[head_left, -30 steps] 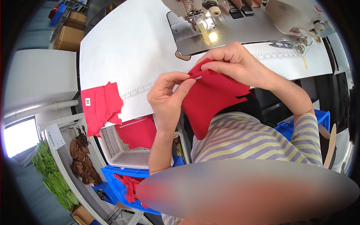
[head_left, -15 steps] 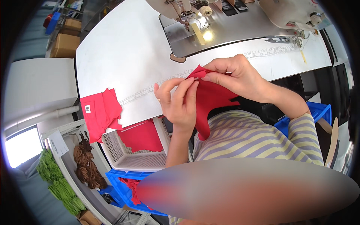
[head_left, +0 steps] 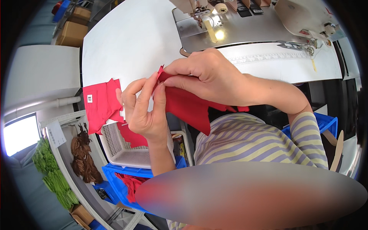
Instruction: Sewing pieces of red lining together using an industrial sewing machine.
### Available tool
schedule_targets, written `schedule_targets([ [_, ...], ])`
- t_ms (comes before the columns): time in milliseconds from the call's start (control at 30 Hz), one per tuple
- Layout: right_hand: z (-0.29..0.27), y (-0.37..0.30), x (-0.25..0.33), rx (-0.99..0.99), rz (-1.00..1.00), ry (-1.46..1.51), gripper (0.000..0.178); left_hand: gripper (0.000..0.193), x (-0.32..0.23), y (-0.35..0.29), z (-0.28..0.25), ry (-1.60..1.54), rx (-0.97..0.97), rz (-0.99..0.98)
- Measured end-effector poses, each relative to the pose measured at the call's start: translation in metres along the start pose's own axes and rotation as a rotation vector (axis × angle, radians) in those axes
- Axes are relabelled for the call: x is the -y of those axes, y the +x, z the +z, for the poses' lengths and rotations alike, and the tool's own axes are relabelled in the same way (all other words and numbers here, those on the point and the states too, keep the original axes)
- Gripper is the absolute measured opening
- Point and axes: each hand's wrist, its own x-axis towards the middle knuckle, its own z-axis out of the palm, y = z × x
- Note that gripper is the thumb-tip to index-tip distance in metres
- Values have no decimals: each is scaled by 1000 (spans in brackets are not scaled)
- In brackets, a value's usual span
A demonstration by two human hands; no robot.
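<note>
A piece of red fabric [head_left: 188, 109] hangs from both hands in front of my body, over the table's near edge. My left hand [head_left: 143, 109] pinches its upper left edge between thumb and fingers. Close beside it, my right hand [head_left: 207, 76] grips the same edge, thumb below and fingers on top. The fabric between the fingertips is partly hidden. A stack of red cut pieces [head_left: 101, 105] with a small white label lies on the table to the left, apart from my hands.
The sewing machine [head_left: 199, 15] stands at the far side, with thread snips [head_left: 289, 45] on the right. A ruler strip [head_left: 268, 57] runs along the white table [head_left: 130, 42]. Below left are a white basket [head_left: 130, 159] holding red fabric and a blue crate [head_left: 117, 180].
Both hands have moved left with the red fabric, still pinching its edge. The hanging part has swung and spread to the right. The view has shifted slightly.
</note>
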Motion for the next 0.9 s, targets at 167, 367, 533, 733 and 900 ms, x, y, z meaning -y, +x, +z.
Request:
schedule_targets([
  [167, 10, -16, -6, 82, 18, -40, 15, 21, 12, -12, -7, 79, 81, 90],
  [367, -10, -36, -18, 162, 111, -139, 18, 11, 18, -32, 19, -103, 170, -88],
  [533, -29, -46, -13, 174, 153, -169, 16, 20, 10, -44, 43, -150, 241, 15],
  [733, -44, -56, -12, 184, 56, -230, 19, 16, 10, -51, 57, -382, 232, -78],
  [900, -44, -62, -15, 189, -23, -341, 26, 15, 4, -50, 66, -227, 160, 128],
])
